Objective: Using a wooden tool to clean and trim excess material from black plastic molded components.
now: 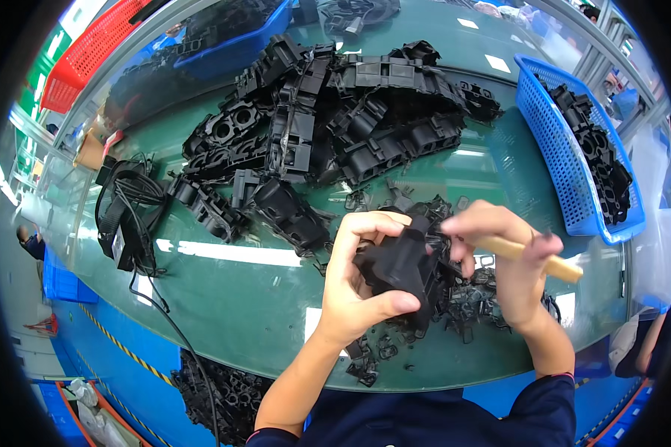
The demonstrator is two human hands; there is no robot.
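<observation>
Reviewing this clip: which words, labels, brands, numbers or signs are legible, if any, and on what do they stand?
No text is legible in this picture.
Small white patch, perhaps a label, on the black box-shaped device with cables: too small and blurred to read.
Black moulded plastic part in the left hand: no lettering discernible.
Tan stick-shaped handle in the right hand: none discernible.

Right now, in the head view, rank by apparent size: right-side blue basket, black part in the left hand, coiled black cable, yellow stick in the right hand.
1. Blue basket
2. Black part and coiled cable: too alike to rank
3. Yellow stick, partly covered
</observation>
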